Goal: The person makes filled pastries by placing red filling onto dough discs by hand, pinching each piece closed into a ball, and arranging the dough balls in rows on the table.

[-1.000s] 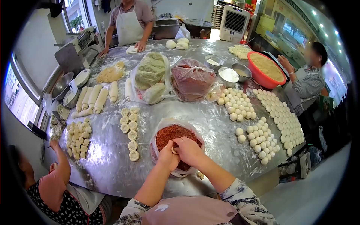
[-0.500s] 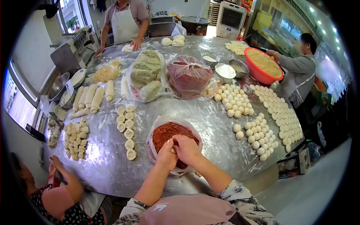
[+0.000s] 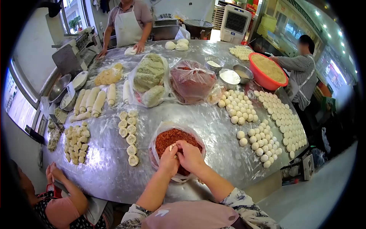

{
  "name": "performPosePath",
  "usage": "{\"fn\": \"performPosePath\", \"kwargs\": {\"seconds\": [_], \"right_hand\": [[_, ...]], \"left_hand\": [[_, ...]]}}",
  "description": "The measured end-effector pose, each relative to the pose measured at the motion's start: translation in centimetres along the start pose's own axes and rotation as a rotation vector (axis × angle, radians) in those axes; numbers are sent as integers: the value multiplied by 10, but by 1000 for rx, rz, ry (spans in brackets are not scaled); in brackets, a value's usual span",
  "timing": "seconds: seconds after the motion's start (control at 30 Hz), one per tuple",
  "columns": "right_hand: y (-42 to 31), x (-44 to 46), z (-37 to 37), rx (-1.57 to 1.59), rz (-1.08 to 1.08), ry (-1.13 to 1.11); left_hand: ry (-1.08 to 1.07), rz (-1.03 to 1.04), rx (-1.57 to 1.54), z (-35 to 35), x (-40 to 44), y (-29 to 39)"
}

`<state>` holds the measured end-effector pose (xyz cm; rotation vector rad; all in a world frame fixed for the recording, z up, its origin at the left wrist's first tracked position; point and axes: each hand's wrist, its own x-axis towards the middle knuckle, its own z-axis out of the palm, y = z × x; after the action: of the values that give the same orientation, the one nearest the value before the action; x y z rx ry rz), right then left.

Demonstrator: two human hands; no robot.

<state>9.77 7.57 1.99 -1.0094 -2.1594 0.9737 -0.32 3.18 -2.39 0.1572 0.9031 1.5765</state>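
My left hand [image 3: 169, 162] and right hand [image 3: 191, 157] pinch a small dough piece [image 3: 175, 155] between their closed fingers, both just as near it, over the open bag [image 3: 167, 125] of red filling [image 3: 175, 136].

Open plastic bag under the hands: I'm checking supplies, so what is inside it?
Reddish-brown crumbly filling shows inside the open plastic bag. The left hand and right hand, over it, hide part of its surface; what lies deeper cannot be seen.
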Motion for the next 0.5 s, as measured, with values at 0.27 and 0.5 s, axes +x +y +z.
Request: {"fn": "performPosePath", "kwargs": {"seconds": [0.27,0.5], "right_hand": [[-2,0,-3,93,14,129],[26,5,-9,-83,-44,37]], "left_hand": [[14,40,-20,-7,3,5],[-99,-1,-323,-25,4,18]]}}
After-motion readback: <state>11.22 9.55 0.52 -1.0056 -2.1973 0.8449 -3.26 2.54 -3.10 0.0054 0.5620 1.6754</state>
